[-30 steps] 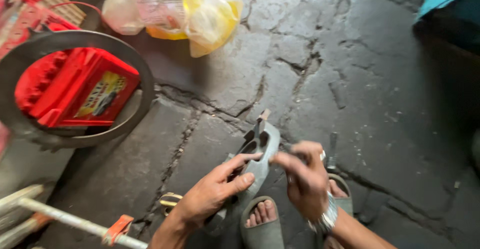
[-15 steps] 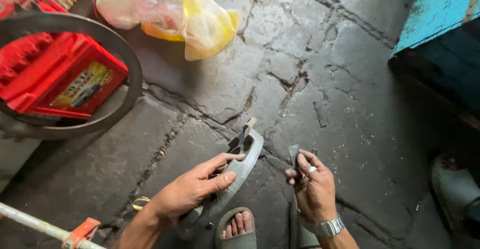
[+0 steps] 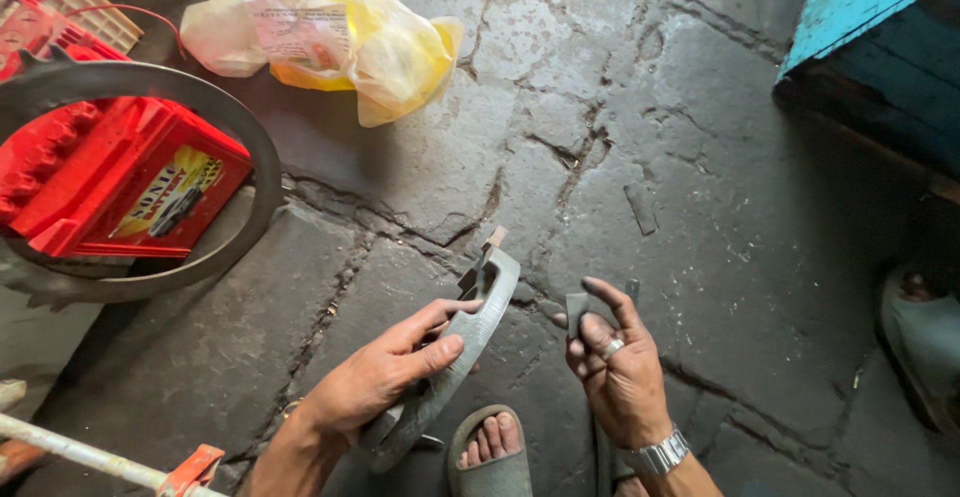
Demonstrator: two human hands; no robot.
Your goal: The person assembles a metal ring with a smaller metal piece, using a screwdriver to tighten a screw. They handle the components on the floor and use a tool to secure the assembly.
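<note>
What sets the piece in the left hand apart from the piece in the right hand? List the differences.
The curved grey piece in the left hand is long and arched, reaching well past the fingers; the small dark piece in the right hand is short and mostly hidden by the thumb. The long one is paler grey, the small one darker. Both are held over the cracked stone floor.

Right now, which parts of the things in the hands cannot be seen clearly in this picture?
Head view:
- Curved grey metal piece: its lower end is hidden by the left hand gripping it.
- Small dark piece in the right hand: mostly covered by the fingers; shape unclear.
- Dark ring around the red battery: cut off by the left edge.
</note>
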